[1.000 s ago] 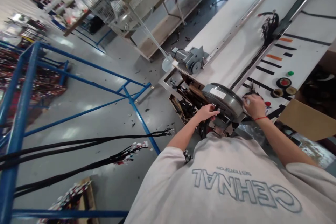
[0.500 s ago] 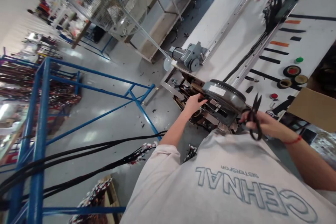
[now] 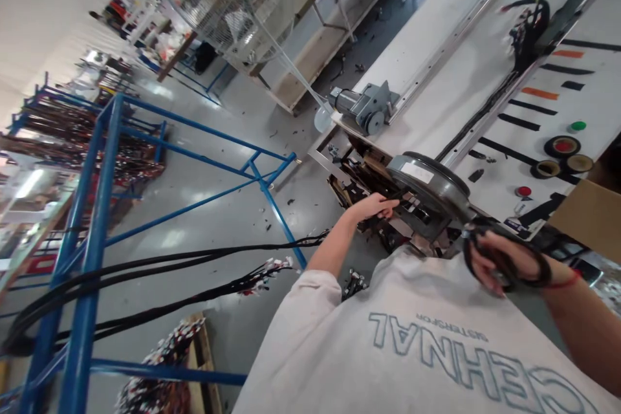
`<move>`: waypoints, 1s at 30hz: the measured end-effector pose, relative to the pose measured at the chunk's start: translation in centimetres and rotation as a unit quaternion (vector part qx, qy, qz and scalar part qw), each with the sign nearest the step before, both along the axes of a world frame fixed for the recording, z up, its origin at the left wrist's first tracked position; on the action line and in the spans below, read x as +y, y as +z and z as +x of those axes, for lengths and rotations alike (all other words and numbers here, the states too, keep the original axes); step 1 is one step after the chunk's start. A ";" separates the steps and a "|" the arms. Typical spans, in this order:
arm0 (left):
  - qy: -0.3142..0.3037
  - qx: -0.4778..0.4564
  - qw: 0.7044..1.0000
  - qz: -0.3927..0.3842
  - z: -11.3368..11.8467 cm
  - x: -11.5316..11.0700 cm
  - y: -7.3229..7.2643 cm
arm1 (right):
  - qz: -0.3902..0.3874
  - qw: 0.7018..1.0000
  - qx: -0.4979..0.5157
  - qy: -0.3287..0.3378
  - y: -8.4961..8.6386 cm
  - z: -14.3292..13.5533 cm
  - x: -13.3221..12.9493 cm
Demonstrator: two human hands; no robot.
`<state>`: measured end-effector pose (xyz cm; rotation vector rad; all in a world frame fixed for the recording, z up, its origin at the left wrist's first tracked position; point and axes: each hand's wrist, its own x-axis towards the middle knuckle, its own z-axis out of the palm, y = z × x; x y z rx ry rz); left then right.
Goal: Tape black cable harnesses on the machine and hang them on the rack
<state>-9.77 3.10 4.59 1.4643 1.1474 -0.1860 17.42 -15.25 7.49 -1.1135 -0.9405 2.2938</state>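
My left hand is at the left side of a grey machine with a round drum housing. Its fingers are pinched on a thin black strip at the machine's edge; whether that is tape or cable I cannot tell. My right hand is closed on black-handled scissors, fingers through the loops. The blades point toward the machine's right side and are partly hidden by blur. A long black cable bundle runs along the white worktable from behind the drum.
On the white worktable are a grey motor unit, tape rolls, black and orange strips, and red and green buttons. A blue metal frame with hanging cables stands left. A cardboard box is at right, a wire-cage fan behind.
My right hand has turned the scissors from blades pointing up to blades toward the machine. My left fingers have closed further at the machine's edge. The view has shifted slightly.
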 end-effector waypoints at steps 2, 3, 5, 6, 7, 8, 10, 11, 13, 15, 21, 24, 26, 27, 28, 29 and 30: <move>0.052 -0.099 0.987 -0.112 0.6 -2.1 -0.9 | -0.004 0.993 -0.096 -0.071 -1.1 2.8 -0.4; 0.095 -0.150 0.975 -0.131 1.0 -3.4 -1.2 | -0.013 0.978 -0.176 -0.110 -2.0 3.7 -0.2; 0.197 -0.270 0.931 -0.145 1.8 -5.6 -1.6 | -0.012 0.916 -0.365 -0.168 -4.2 4.9 0.7; 0.252 -0.323 0.901 -0.147 2.0 -6.5 -1.6 | -0.002 0.874 -0.454 -0.175 -5.2 5.2 1.3; 0.296 -0.355 0.874 -0.153 2.2 -7.1 -1.6 | 0.011 0.832 -0.529 -0.164 -6.0 5.4 2.0; 0.331 -0.368 0.851 -0.176 2.4 -7.4 -1.6 | 0.022 0.796 -0.588 -0.140 -6.6 5.4 2.8; 0.360 -0.349 0.819 -0.278 2.8 -7.2 -1.6 | 0.030 0.747 -0.659 -0.084 -7.1 5.3 4.4; 0.352 -0.327 0.810 -0.337 3.1 -6.9 -1.6 | 0.029 0.735 -0.674 -0.062 -7.1 5.3 5.2; 0.300 -0.281 0.808 -0.423 4.0 -6.0 -1.8 | 0.046 0.723 -0.687 -0.053 -6.8 5.9 7.1; 0.234 -0.253 0.826 -0.447 5.1 -5.5 -1.8 | 0.085 0.693 -0.709 -0.100 -6.5 7.7 9.1; 0.113 -0.144 0.975 -0.123 6.8 -6.5 -1.1 | 0.095 0.595 -0.770 -0.210 -6.4 18.0 13.3; 0.109 -0.082 0.974 0.179 6.4 -7.9 -1.1 | 0.075 0.612 -0.760 -0.205 -6.9 20.5 13.9; 0.135 -0.063 0.951 0.270 6.1 -8.5 -1.4 | 0.068 0.620 -0.755 -0.201 -7.5 20.8 13.9; 0.145 -0.063 0.950 0.271 5.9 -8.7 -1.5 | 0.069 0.619 -0.756 -0.202 -7.7 20.7 13.8; 0.151 -0.068 0.956 0.242 5.7 -8.8 -1.7 | 0.070 0.617 -0.757 -0.204 -7.9 20.6 13.8; 0.154 -0.075 0.968 0.186 5.6 -8.7 -1.8 | 0.071 0.615 -0.758 -0.206 -8.1 20.6 13.7; 0.156 -0.081 0.978 0.111 5.5 -8.6 -1.7 | 0.072 0.613 -0.759 -0.208 -8.3 20.5 13.6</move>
